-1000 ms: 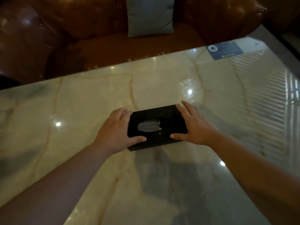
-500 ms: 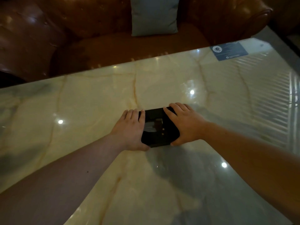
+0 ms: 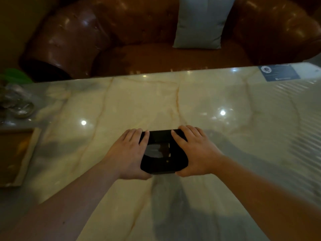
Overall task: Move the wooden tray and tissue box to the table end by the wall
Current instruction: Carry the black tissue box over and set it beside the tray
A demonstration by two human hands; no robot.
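Head view: both hands grip one dark box near the middle of a marble table.
Left fingers (image 3: pixel 139 136): curled over the far left corner of the tissue box (image 3: pixel 163 152), thumb tucked under the near edge.
Right fingers (image 3: pixel 184 134): laid across the far right top of the box, thumb pressed at the near right corner.
Left hand (image 3: pixel 129 153): clamped on the box's left side, forearm running down to the lower left of the frame.
Right hand (image 3: pixel 196 150): clamped on the box's right side, forearm running to the lower right.
Tissue box: black, with a pale tissue showing in the top slot; held between the two hands; whether it is touching the table cannot be told.
Table (image 3: pixel 121 101): glossy cream marble with tan veins and bright ceiling reflections.
Wooden tray (image 3: pixel 12 153): at the left edge of the frame, well apart from the box.
Glass items (image 3: pixel 19 105): blurred, beyond the tray at the far left.
Card (image 3: pixel 278 73): blue, at the far right corner.
Sofa (image 3: pixel 156 40): brown leather, past the far edge.
Cushion (image 3: pixel 201 23): grey, upright against the sofa back.
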